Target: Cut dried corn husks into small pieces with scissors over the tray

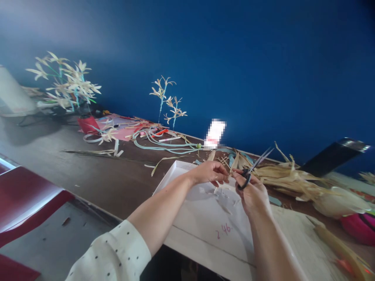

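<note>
My left hand (211, 172) is closed, its fingertips pinched on a small pale piece that looks like dried husk (230, 175). My right hand (254, 192) meets it there with thumb and finger. Tucked in that same right hand are black-handled scissors (261, 159), their blades pointing up and away to the right. Under both hands lies a shallow white box lid (187, 210) with small scraps in it and red handwritten figures on its front. A heap of long dried husks (281, 175) spreads just right of the right hand.
Pale husk flowers (77, 84) stand in a red pot (88, 124) at the left. Two flower stems (161, 97) rise near the blue wall. Looped light-blue tubing (164, 148) lies on the brown table (123, 179). A dark cylinder (331, 158) and a pink item (357, 228) are at the right.
</note>
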A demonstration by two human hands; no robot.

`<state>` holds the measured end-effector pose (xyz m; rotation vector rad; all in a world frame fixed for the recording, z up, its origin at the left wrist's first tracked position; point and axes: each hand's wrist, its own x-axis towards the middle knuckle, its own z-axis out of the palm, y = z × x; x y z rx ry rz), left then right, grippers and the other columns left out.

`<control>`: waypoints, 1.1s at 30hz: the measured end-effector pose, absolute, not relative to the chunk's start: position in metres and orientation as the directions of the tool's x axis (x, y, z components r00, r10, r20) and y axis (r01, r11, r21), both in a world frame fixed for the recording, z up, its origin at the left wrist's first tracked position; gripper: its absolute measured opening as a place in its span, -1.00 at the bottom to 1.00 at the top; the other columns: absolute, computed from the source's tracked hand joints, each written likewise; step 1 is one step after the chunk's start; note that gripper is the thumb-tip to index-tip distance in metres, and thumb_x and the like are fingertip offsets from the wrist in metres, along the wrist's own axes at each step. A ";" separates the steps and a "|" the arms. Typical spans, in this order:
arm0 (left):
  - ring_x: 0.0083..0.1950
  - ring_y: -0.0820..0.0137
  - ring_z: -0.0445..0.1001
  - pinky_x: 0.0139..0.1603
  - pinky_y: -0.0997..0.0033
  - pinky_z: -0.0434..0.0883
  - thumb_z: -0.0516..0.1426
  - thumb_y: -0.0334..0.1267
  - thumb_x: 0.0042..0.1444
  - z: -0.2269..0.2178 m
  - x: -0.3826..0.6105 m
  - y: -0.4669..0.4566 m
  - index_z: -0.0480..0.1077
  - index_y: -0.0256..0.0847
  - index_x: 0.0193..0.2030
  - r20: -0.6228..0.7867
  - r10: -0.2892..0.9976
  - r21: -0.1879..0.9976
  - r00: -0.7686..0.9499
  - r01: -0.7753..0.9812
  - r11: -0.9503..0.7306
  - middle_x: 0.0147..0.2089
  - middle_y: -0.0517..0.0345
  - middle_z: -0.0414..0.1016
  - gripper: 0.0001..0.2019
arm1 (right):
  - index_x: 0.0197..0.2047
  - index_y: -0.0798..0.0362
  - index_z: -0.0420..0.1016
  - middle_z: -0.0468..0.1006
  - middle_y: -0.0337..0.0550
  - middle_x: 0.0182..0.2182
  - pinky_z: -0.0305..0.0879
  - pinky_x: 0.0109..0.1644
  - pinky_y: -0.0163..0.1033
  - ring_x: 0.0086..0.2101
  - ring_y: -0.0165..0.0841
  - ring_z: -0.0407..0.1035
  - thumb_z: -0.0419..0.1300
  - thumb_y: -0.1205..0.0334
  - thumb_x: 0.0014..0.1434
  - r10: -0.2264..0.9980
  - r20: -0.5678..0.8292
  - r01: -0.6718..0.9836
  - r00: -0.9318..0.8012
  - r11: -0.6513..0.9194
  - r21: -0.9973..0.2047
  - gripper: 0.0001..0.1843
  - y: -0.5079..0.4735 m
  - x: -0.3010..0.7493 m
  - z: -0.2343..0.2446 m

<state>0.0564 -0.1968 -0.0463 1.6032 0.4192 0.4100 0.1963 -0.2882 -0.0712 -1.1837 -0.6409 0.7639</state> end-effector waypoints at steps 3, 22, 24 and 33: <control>-0.33 0.49 0.42 -0.36 0.45 0.40 0.23 -0.20 -0.09 -0.047 0.057 -0.196 0.37 -0.28 -0.26 0.015 0.510 0.998 0.860 0.015 -0.054 -0.30 0.07 0.48 -0.74 | -0.29 0.14 0.53 0.17 -0.41 -0.76 -0.20 -0.69 -0.44 -0.74 -0.61 -0.04 0.40 0.22 -0.20 0.785 0.049 -0.183 0.618 0.204 -0.962 -0.66 -0.288 0.196 -0.070; -0.34 0.46 0.43 -0.37 0.43 0.44 0.22 -0.13 -0.06 -0.046 0.057 -0.196 0.44 -0.31 -0.28 -0.008 0.567 0.996 0.824 0.059 -0.071 -0.36 0.07 0.46 -0.72 | -0.28 0.12 0.53 0.22 -0.40 -0.74 -0.14 -0.70 -0.45 -0.73 -0.60 0.01 0.42 0.22 -0.24 0.781 0.037 -0.188 0.623 0.195 -0.963 -0.62 -0.289 0.194 -0.067; -0.35 0.46 0.43 -0.38 0.42 0.44 0.21 -0.14 -0.06 -0.046 0.057 -0.196 0.43 -0.31 -0.29 -0.006 0.561 0.995 0.828 0.060 -0.077 -0.37 0.07 0.46 -0.73 | -0.29 0.13 0.53 0.22 -0.40 -0.73 -0.14 -0.69 -0.45 -0.73 -0.61 0.01 0.42 0.21 -0.24 0.780 0.030 -0.187 0.625 0.187 -0.964 -0.62 -0.289 0.194 -0.067; -0.29 0.46 0.42 -0.37 0.47 0.43 0.20 -0.26 -0.08 -0.046 0.057 -0.196 0.44 -0.30 -0.24 -0.002 0.513 0.997 0.858 0.041 -0.064 -0.32 0.07 0.46 -0.76 | -0.30 0.11 0.50 0.18 -0.43 -0.73 -0.16 -0.69 -0.45 -0.73 -0.61 -0.02 0.40 0.20 -0.22 0.773 0.051 -0.212 0.632 0.236 -0.948 -0.64 -0.289 0.196 -0.068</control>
